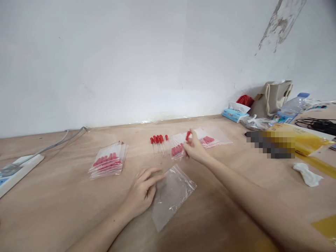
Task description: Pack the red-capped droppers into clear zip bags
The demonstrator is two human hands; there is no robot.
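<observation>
My right hand (194, 148) pinches a small red piece (188, 135) above the filled clear bags. It looks like the red-headed pieces with thin wire-like stems (158, 139), several of which lie in a row to its left. Below my right hand, a clear bag with red pieces inside (177, 150) lies flat, and another such bag (208, 140) lies beside it. My left hand (145, 187) rests with its fingers stretched out at the left edge of an empty clear zip bag (173, 196). Whether the fingertips touch that bag is hard to see.
A stack of filled clear bags (109, 162) lies to the left. A power strip (19, 173) with a grey cable stands at the far left. On the right are a tissue pack (235, 112), a canvas bag (273, 99), a plastic bottle (292, 106), a yellow package (299, 138) and a crumpled tissue (308, 175).
</observation>
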